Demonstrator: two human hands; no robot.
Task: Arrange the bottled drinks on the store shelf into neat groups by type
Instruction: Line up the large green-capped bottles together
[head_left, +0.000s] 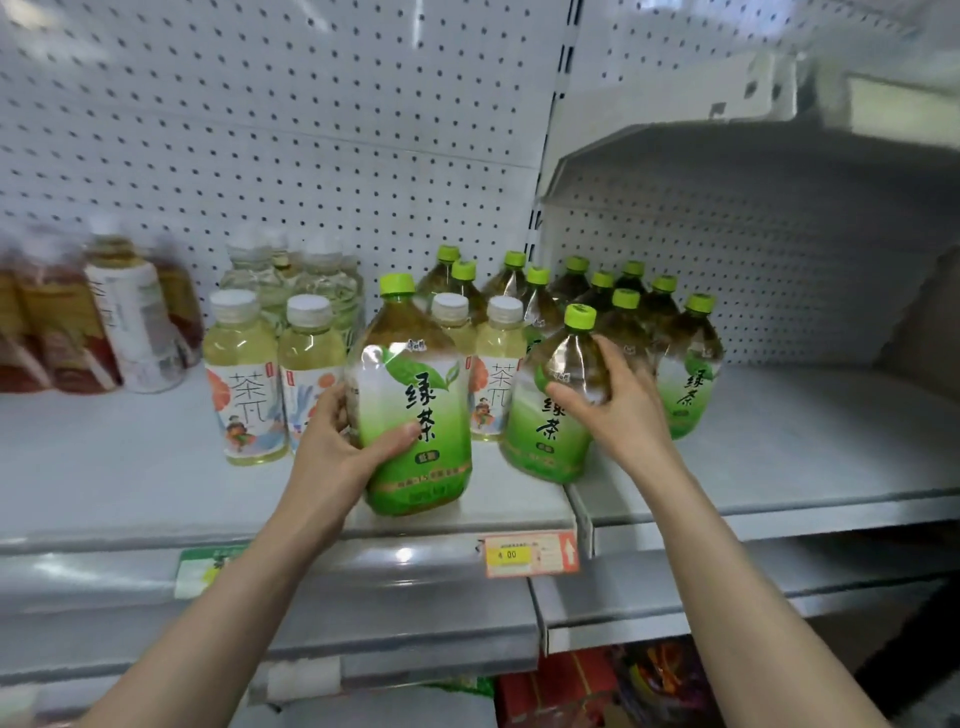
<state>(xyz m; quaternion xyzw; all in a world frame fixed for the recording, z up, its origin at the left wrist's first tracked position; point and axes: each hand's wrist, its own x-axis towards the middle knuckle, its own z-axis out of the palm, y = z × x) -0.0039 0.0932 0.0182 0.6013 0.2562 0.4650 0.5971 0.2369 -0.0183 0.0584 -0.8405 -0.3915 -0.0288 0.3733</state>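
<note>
The left hand (343, 441) is gripping a green tea bottle (415, 415) at the shelf (156, 493) front, fingers curled round it. At its 3 o'clock, the right hand (618, 405) is gripping a second bottle (550, 436).

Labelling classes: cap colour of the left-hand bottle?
Lime-green cap on green tea bottle; head view.

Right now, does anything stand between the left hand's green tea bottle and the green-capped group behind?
Yes. Two white-capped pale bottles stand directly behind the green tea bottle in the left hand, before the green-capped group. The right hand holds a second green bottle beside it.
</note>
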